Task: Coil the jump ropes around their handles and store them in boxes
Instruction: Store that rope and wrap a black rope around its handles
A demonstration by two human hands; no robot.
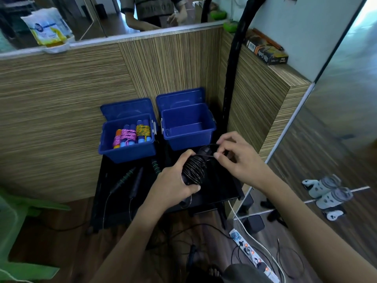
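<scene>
Two blue boxes stand open on our black bench (216, 190): the left box (126, 149) holds three coiled ropes, the right box (188, 139) none. Our left hand (173, 183) grips the black coiled rope (193, 169); our right hand (238, 158) pinches its loose end. Two uncoiled handles (130, 177) lie beside, blurred.

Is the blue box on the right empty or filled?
Empty. The right blue box shows only its bare floor, lid tipped back behind it. The left blue box holds coiled ropes.
</scene>
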